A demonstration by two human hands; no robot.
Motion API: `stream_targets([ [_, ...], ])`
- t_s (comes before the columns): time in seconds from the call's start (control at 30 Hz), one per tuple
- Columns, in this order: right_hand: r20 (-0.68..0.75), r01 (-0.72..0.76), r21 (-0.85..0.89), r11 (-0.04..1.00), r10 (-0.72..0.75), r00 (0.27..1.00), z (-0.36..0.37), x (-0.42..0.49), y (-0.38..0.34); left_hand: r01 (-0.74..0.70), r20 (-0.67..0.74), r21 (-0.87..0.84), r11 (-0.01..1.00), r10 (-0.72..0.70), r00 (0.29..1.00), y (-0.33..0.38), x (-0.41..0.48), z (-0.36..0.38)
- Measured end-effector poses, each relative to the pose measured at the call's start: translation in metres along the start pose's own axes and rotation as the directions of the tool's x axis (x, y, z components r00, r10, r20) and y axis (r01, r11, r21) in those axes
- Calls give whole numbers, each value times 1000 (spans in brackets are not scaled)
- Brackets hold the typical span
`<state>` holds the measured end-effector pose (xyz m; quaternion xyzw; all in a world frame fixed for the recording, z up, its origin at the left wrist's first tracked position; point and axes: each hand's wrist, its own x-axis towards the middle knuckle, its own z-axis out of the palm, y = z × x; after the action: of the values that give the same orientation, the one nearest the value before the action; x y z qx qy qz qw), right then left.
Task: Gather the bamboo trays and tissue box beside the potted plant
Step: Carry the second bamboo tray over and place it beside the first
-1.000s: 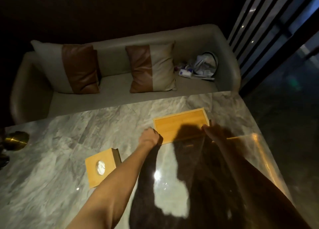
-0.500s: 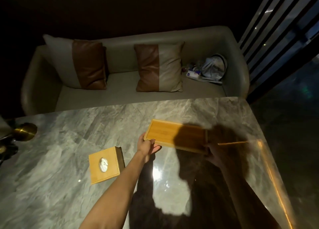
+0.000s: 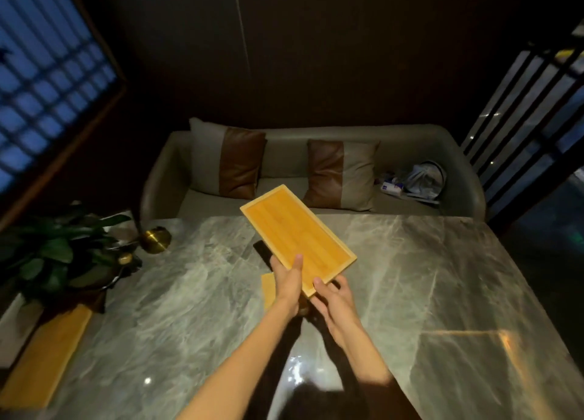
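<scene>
Above the marble bench (image 3: 410, 277), held off the surface: a bamboo tray (image 3: 297, 237), tilted, far corner toward the sofa (image 3: 410, 149), near corner between both hands. Left hand (image 3: 289, 282) clamped on the near long edge, thumb lying on the inner floor, fingers hidden beneath. Right hand (image 3: 331, 296) under the near corner, thumb tip on the rim, palm turned up, fingers curled below. Both forearms bare, reaching in from the bottom edge and meeting at the tray.

Just left of the left wrist, partly hidden behind it: a sliver of the tissue box (image 3: 268, 288), flat on the bench. At the left edge, a potted plant (image 3: 53, 252), dark leaves; beside it, nearer the camera, a second tray (image 3: 47, 353) lying flat. Behind the plant, a round brass base (image 3: 155, 240).

On the sofa: two brown-and-beige cushions (image 3: 343, 174), and in the right corner a plastic bag (image 3: 423, 179) with small packets, print too small to read. No legible writing on tray or box.
</scene>
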<state>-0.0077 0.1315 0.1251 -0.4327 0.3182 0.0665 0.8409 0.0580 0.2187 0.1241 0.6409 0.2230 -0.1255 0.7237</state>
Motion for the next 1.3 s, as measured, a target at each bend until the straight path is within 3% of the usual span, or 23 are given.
stream_targets([
  [0.1,152,-74,-106,992,90,984,24,-31,12,-65,8,59,996,65,998,35,-4,-84],
  [0.23,92,-35,-276,960,62,994,48,-45,14,-104,72,123,987,95,993,66,-15,-184],
  [0.37,202,31,-402,915,56,978,100,-40,5,-166,157,136,977,144,977,76,-43,-249],
  [0.5,388,130,-647,752,177,905,162,-35,19,-146,156,178,973,119,981,73,-82,-288],
  [0.6,471,237,-683,691,169,866,192,-34,51,-130,140,226,965,100,985,63,-98,-321],
  [0.7,414,149,-686,712,213,885,210,-37,88,-43,72,127,991,34,997,47,-105,-357],
  [0.8,331,13,-636,771,259,907,229,-29,128,32,19,-204,978,-28,999,25,-104,-393],
  [0.9,210,-58,-629,775,241,948,247,-19,171,58,-112,-369,928,-106,988,2,-100,-422],
  [1.0,88,-109,-652,751,218,972,264,-7,216,126,-257,-359,925,-227,939,-26,-78,-449],
  [1.13,-81,-234,-698,677,250,965,281,19,290,343,-442,-297,891,-447,778,-62,-40,-494],
  [1.3,-228,-316,-727,609,220,948,306,39,359,513,-395,-230,827,-561,727,-94,6,-553],
])
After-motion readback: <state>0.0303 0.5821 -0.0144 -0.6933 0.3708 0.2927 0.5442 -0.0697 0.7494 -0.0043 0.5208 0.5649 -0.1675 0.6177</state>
